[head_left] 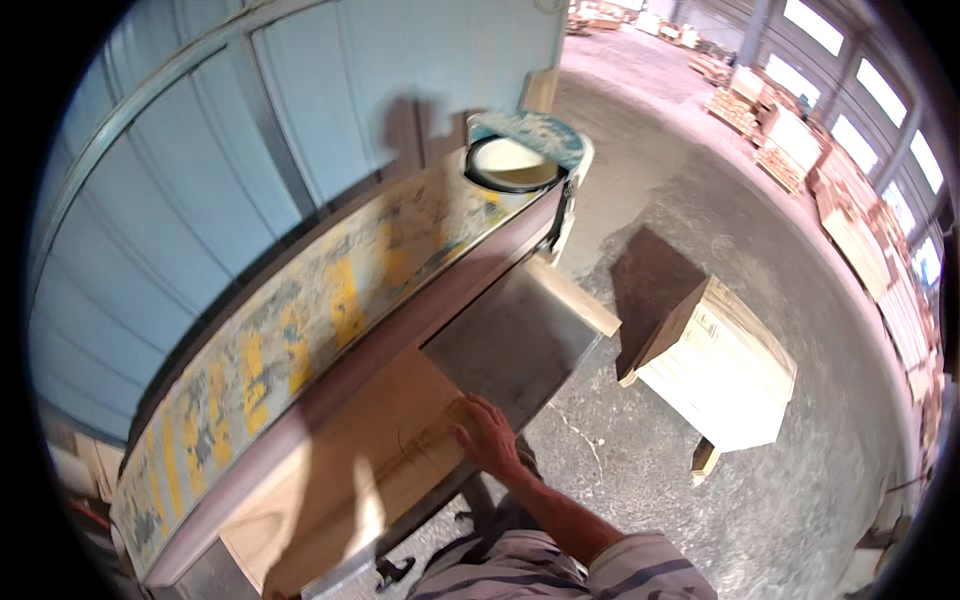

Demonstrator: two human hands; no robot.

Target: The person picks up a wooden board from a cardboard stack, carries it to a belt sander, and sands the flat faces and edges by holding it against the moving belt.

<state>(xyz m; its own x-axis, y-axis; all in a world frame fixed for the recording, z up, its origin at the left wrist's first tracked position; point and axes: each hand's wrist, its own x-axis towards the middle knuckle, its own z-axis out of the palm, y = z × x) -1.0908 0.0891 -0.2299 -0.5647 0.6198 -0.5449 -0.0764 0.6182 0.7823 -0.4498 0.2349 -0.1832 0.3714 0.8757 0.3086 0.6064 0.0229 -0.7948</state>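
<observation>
A wide flat wooden board lies on a grey metal work table, its long edge along the reddish-brown belt of a long machine that looks like an edge sander. My right hand rests palm down near the right end of the board, fingers stretched out and thumb toward the left. Dark marks show in the grain left of the hand. Shadow covers much of the board, with a bright patch of light near its lower edge. My left hand is not in view.
Worn yellow stripes cover the machine's top, with a round opening at its far end. A wood strip crosses the table's end. A stack of pale boards stands on the concrete floor to the right. Blue metal panels rise behind.
</observation>
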